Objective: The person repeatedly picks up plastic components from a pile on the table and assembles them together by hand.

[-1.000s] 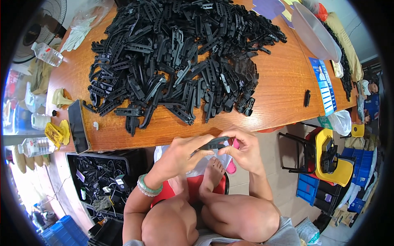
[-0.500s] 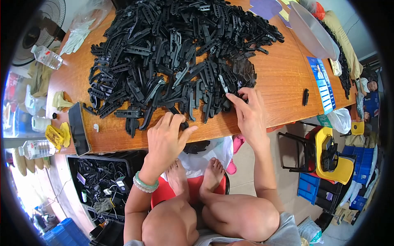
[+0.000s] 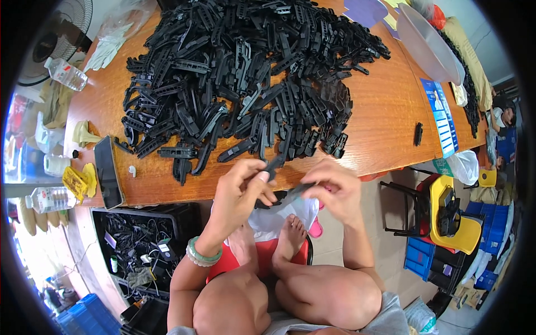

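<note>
A big heap of black plastic parts (image 3: 223, 84), narrow and ribbed like clips, covers the wooden table (image 3: 379, 128). Just past the table's near edge, my left hand (image 3: 243, 187) pinches a black plastic piece (image 3: 272, 166) between thumb and fingers. Facing it, my right hand (image 3: 339, 190) grips another dark plastic piece (image 3: 301, 190), smeared by motion. The two pieces are apart, close to each other above my lap. Their exact shape is partly hidden by my fingers.
A phone (image 3: 109, 173) and yellow sponge (image 3: 82, 181) lie at the table's left edge. One loose black part (image 3: 418, 134) sits to the right, near a blue leaflet (image 3: 439, 117). A grey basin (image 3: 429, 44) stands far right. Below left is a black crate (image 3: 184, 220) of parts.
Both hands have drawn back from the heap toward me and closer together, each now holding a black plastic piece. My right hand has moved down from the pile's near right edge.
</note>
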The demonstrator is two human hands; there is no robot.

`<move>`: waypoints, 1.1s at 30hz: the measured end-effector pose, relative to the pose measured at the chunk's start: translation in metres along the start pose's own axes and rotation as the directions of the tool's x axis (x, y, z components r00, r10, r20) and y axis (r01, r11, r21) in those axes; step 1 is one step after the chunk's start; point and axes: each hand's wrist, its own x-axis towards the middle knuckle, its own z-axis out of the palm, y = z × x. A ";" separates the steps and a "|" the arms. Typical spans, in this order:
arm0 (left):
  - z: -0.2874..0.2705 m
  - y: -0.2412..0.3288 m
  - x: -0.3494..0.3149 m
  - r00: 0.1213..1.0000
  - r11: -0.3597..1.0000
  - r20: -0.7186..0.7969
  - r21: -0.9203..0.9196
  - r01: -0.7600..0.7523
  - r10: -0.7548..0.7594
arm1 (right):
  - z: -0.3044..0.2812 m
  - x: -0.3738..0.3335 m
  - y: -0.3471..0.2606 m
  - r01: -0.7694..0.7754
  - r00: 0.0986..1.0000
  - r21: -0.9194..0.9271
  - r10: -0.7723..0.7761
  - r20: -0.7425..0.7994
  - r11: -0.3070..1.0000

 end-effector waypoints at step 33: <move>0.011 0.008 -0.017 0.948 0.878 0.204 0.367 -0.306 0.245 | 0.009 -0.012 -0.018 -0.033 0.992 -0.105 0.045 0.114 0.994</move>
